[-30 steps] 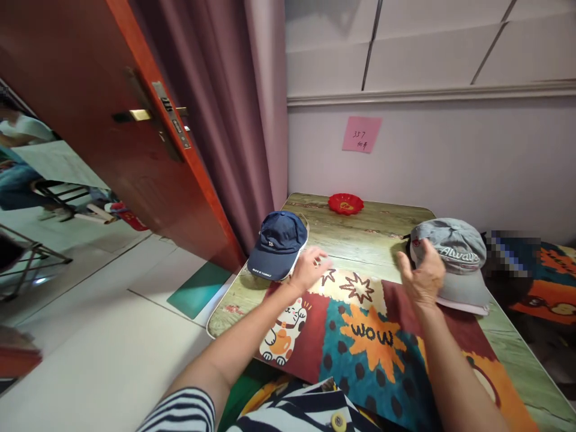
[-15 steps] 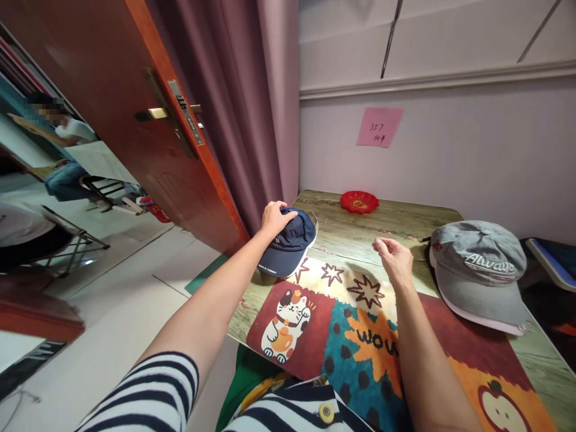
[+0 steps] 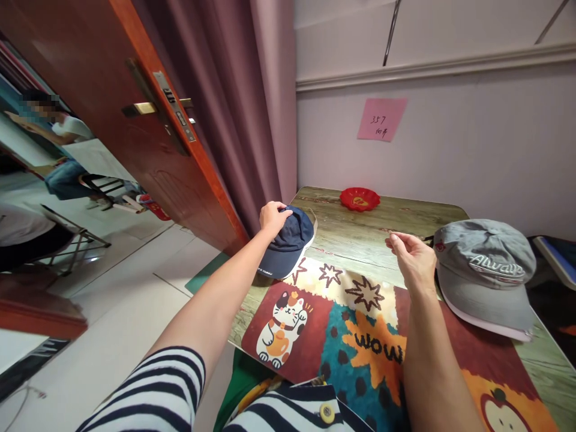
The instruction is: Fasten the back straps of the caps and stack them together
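My left hand [image 3: 272, 217] resting on navy cap [image 3: 294, 234], ten o'clock of mat [image 3: 315, 327]; cannot tell if gripping. Right hand [image 3: 416, 261] pinching fingertips together, seemingly empty, grey cap [image 3: 486, 252] sitting at its three o'clock. Light hold likely sparing crown dents.

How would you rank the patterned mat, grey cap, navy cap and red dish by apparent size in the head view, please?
1. Patterned mat
2. Grey cap
3. Navy cap, partly covered by the left hand
4. Red dish
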The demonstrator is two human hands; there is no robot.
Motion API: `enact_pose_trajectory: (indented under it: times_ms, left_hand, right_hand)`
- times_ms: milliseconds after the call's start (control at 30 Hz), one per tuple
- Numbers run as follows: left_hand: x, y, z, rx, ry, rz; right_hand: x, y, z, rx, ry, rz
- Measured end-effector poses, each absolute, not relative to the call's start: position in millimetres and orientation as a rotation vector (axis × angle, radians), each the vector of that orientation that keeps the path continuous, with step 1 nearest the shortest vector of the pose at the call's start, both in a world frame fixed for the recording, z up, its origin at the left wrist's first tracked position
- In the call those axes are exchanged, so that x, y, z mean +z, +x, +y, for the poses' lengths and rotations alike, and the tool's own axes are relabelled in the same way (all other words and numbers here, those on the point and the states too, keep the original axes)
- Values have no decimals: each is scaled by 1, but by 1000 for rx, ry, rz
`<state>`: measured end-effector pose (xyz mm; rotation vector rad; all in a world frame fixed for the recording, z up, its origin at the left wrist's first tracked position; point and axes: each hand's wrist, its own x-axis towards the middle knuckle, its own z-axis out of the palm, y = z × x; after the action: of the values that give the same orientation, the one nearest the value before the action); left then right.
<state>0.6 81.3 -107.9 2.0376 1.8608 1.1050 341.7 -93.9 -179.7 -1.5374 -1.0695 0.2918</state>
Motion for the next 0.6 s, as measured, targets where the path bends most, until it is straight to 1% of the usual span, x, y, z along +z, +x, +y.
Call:
enact_pose_trajectory:
  times_ms: [600]
  left_hand:
    - [-106, -16, 75, 1341, 2077, 1672]
  right_hand:
    - [-157, 324, -98, 439, -1427, -962]
